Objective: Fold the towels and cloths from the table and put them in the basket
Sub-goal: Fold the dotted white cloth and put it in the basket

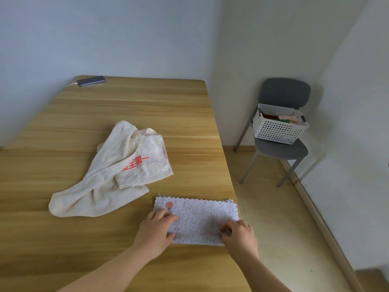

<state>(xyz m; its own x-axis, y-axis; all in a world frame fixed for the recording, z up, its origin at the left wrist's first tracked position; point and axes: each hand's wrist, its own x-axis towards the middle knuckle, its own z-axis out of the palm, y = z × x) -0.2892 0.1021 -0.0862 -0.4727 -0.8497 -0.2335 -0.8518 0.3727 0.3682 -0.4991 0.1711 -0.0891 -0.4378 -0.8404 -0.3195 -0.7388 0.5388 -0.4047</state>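
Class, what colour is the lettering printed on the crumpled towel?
Red, on the cream crumpled towel; seen in the head view.

The cream towel (109, 175) on the surface carries a line of red printed Chinese characters (136, 163), running tilted across one fold. The last two read 第一; those before them are partly tucked under and cannot be read surely. The pink mark (169, 205) on the lilac cloth (200, 216) is too small to read.

Wooden table (126, 106) dead centre, soft even light; right of it a grey chair (284, 91) on tan floor (273, 224), pale bare walls (126, 34) behind it.
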